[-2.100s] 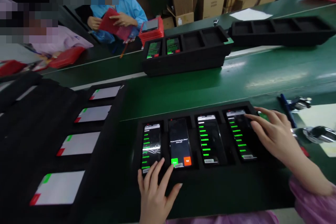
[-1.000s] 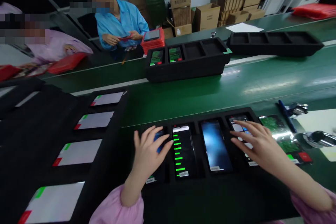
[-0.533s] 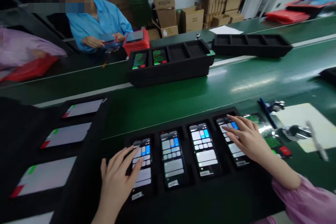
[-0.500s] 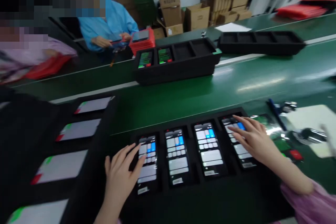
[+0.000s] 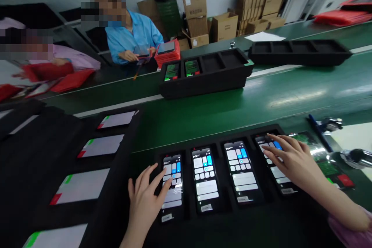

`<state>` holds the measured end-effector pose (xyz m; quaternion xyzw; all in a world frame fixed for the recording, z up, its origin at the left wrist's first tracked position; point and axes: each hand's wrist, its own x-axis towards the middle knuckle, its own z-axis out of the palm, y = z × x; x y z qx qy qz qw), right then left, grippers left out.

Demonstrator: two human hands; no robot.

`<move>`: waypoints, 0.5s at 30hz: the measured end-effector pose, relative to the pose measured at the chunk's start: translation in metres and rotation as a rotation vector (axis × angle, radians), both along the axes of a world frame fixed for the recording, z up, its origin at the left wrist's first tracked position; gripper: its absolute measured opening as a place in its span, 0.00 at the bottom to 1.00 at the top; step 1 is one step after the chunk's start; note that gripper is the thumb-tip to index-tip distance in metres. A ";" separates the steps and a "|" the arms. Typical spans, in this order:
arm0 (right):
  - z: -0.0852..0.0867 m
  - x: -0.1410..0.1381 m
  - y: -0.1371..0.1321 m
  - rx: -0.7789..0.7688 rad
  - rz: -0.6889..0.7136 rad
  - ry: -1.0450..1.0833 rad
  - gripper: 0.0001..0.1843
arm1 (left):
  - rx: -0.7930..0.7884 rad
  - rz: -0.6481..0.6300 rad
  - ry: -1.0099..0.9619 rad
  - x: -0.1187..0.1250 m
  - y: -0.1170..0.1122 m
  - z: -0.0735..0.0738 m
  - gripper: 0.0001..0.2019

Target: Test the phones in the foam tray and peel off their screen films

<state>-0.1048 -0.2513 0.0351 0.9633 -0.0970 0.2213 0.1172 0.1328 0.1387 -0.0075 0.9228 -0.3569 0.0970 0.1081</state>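
Several lit smartphones lie face up in the slots of a black foam tray (image 5: 215,155) in front of me. My left hand (image 5: 147,192) is over the leftmost phone (image 5: 172,203), fingers spread, with fingertips at its screen. Over the rightmost phone (image 5: 280,174) rests my right hand (image 5: 293,159), fingers stretched out and covering part of the screen. Between my hands, two phones, a left one (image 5: 207,188) and a right one (image 5: 244,179), show white and blue panels. Neither hand grips anything.
On the left, another black tray (image 5: 101,186) holds several phones with white screens. Across the green bench (image 5: 186,118) stand stacked black trays (image 5: 203,83) and another black tray (image 5: 299,58). A co-worker in blue (image 5: 133,35) handles a phone; a metal clamp (image 5: 356,158) is at right.
The view has shifted, so the bench and trays appear farther right and slightly lower. My hands stay over the same two phones, fingers still spread.
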 end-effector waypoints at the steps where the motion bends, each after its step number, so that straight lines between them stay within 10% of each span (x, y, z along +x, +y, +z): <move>1: 0.003 0.004 0.007 0.007 -0.011 -0.006 0.26 | 0.008 -0.004 0.005 0.002 0.002 -0.003 0.18; 8: 0.001 0.049 0.065 0.196 0.180 0.066 0.15 | 0.035 0.008 0.031 0.012 0.013 -0.015 0.20; 15: -0.021 0.055 0.067 0.234 0.120 0.016 0.12 | 0.102 -0.051 -0.127 -0.011 -0.031 0.012 0.18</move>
